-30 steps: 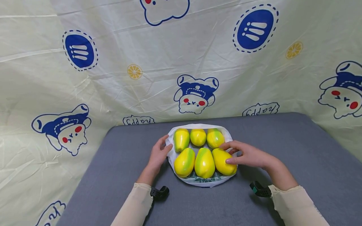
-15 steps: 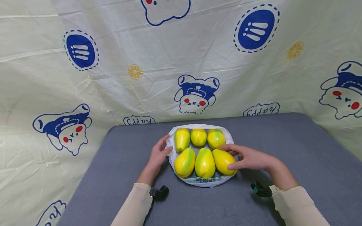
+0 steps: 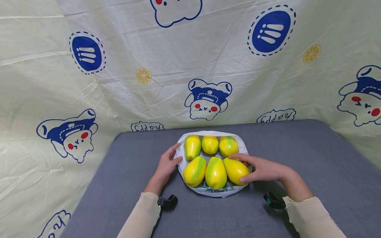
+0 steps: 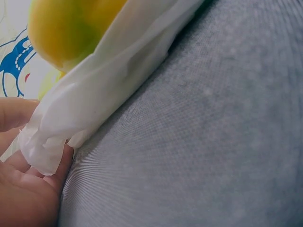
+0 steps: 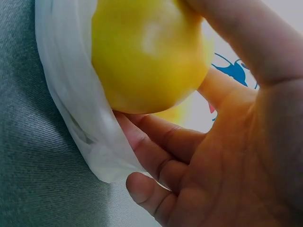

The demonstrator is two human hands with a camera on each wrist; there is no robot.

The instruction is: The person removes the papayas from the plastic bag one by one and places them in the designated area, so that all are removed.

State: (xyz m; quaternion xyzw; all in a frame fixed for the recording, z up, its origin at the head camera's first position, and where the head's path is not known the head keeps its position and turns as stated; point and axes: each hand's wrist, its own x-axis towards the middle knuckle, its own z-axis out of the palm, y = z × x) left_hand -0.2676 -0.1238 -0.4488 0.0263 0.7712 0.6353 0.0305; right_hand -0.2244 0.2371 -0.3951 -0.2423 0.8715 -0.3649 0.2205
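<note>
Right hand (image 3: 262, 169) has slid nearer, cupping the front-right mango (image 3: 236, 170).
Left hand (image 3: 166, 163) pinches the bag (image 4: 102, 90) rim, apparently; six mangoes sit bagged on the table (image 3: 297, 155), bag unclosed.

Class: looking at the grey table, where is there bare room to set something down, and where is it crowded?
Bare grey table lies right of the bag, left of the left hand, and behind the bag towards the curtain. Crowded: the bag of six fruits, flanked by both hands, the right hand on a fruit.
</note>
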